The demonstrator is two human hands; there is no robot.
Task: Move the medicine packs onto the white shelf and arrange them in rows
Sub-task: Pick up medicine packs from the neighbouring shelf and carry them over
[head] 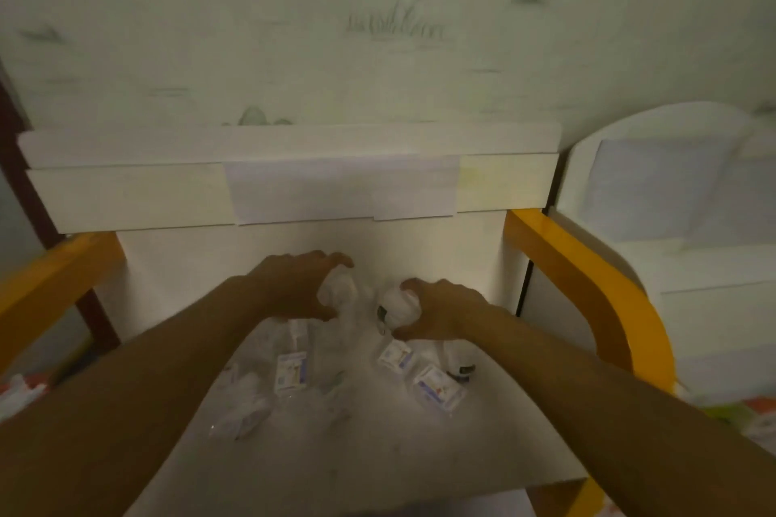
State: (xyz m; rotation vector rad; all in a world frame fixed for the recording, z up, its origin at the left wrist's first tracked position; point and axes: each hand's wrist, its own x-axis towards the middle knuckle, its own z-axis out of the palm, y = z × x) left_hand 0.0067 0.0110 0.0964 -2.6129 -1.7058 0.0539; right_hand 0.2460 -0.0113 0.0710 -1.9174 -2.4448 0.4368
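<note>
Several small white medicine packs lie scattered on a white table surface (378, 453), one (290, 373) left of centre, one (394, 358) and another (436, 388) to the right. A clear plastic bag (357, 319) lies crumpled among them. My left hand (294, 290) curls its fingers around the bag's upper left part. My right hand (436, 313) grips a bunched white wad of the bag. The white shelf (289, 185) runs along the wall behind the table and is bare on top.
Yellow curved arms (588, 277) flank the table on both sides. A white rounded piece of furniture (672, 201) stands to the right. Colourful items lie on the floor at the lower left (21, 390) and lower right (751, 416). The picture is blurred.
</note>
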